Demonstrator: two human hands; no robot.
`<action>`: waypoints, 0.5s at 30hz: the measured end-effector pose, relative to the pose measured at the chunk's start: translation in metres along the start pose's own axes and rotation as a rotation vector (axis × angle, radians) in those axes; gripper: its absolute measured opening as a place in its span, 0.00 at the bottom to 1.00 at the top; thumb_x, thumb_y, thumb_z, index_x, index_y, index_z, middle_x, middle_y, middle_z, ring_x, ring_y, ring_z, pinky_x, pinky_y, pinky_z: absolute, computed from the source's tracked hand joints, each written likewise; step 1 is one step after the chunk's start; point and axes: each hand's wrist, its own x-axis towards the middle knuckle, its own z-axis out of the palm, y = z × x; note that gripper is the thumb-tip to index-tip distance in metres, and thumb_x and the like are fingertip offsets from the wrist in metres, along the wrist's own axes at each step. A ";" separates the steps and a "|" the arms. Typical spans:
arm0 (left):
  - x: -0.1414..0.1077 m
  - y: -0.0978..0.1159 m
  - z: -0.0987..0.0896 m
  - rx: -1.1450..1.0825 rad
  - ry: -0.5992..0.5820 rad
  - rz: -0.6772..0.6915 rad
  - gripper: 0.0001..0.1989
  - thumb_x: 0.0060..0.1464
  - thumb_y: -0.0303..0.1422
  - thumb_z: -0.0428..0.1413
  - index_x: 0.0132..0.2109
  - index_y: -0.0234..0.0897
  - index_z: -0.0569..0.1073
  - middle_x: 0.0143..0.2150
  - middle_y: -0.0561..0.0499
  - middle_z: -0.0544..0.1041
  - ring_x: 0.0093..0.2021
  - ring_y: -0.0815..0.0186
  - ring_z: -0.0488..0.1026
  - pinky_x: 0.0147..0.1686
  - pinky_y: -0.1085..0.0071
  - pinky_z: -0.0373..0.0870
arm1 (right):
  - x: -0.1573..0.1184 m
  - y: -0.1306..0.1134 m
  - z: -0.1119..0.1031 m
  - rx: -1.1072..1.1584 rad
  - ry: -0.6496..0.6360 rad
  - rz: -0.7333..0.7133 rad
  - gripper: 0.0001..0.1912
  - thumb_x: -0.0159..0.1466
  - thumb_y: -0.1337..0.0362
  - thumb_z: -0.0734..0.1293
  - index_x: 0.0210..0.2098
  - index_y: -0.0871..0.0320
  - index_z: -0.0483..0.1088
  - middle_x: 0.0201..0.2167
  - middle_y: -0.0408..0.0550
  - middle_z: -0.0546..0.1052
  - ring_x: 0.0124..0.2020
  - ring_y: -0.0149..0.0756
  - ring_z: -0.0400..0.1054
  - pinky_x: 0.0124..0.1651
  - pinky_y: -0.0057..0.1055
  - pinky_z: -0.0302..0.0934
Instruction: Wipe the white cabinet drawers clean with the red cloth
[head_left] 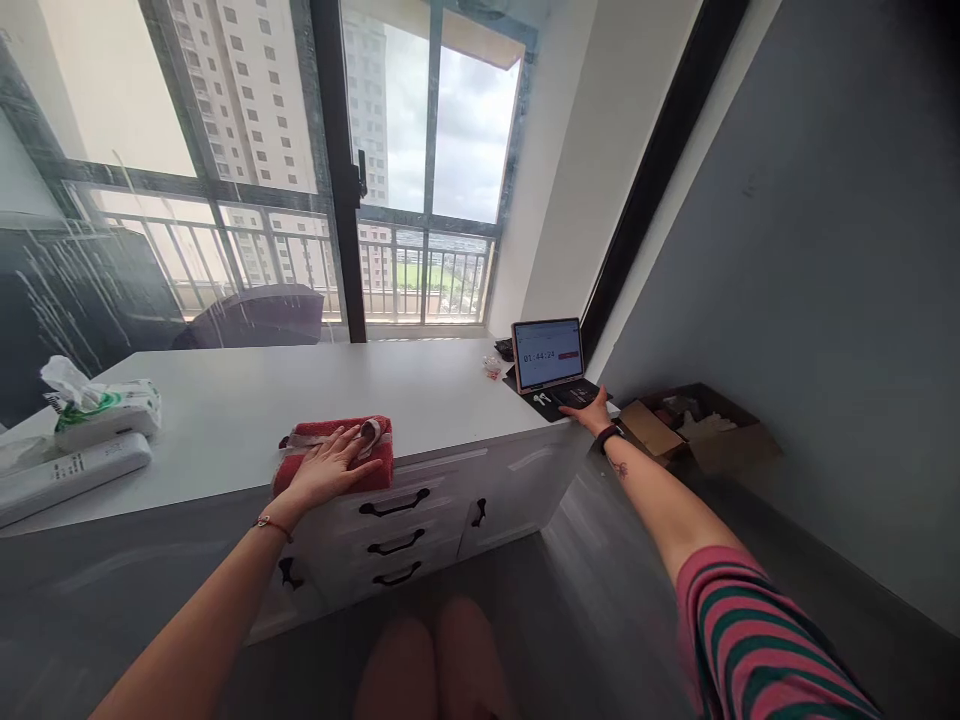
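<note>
My left hand (330, 465) lies flat, fingers spread, on a red towel (381, 468) folded into a bundle at the counter's front edge. A pale strap or ring shows on top of the bundle, partly under my fingers. Far to the right, my right hand (592, 412) has its thumb and fingers around a dark phone (576, 397), which lies on the black case flap before a tablet (549, 355). The tablet stands propped up, showing 01:44:24. White earbuds (541, 398) rest on the flap beside the phone. My right fingertips are partly hidden.
A white counter (225, 400) with drawers spans the view below a window. At its left end are a tissue pack (112, 410) and a long white box (82, 475). Small wrapped items (492, 366) sit near the tablet. An open cardboard box (694, 425) stands on the floor at right.
</note>
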 end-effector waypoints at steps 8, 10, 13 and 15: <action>-0.002 -0.001 0.003 -0.049 0.059 0.027 0.39 0.54 0.58 0.42 0.66 0.43 0.57 0.70 0.50 0.50 0.70 0.53 0.42 0.65 0.53 0.41 | -0.005 -0.012 0.010 0.070 0.058 -0.018 0.66 0.40 0.43 0.74 0.65 0.69 0.40 0.64 0.75 0.49 0.65 0.61 0.44 0.62 0.52 0.46; -0.002 -0.002 0.005 -0.071 0.080 0.049 0.38 0.54 0.58 0.44 0.66 0.44 0.58 0.70 0.49 0.51 0.70 0.53 0.43 0.65 0.54 0.41 | -0.031 -0.020 0.017 -0.001 0.126 -0.082 0.59 0.47 0.44 0.71 0.65 0.67 0.41 0.65 0.75 0.46 0.65 0.63 0.44 0.60 0.58 0.45; 0.000 -0.005 0.008 -0.162 0.093 0.049 0.37 0.54 0.57 0.46 0.66 0.46 0.58 0.70 0.49 0.52 0.70 0.52 0.42 0.65 0.53 0.39 | -0.098 -0.035 0.030 -0.039 0.137 -0.409 0.45 0.58 0.48 0.65 0.64 0.64 0.44 0.64 0.71 0.49 0.66 0.58 0.44 0.60 0.60 0.45; 0.004 -0.008 0.008 -0.276 0.109 0.032 0.36 0.53 0.55 0.49 0.65 0.46 0.59 0.70 0.49 0.53 0.70 0.52 0.42 0.64 0.51 0.38 | -0.154 -0.049 0.038 -0.023 0.032 -0.705 0.37 0.63 0.51 0.61 0.64 0.59 0.46 0.65 0.65 0.51 0.66 0.52 0.46 0.62 0.60 0.42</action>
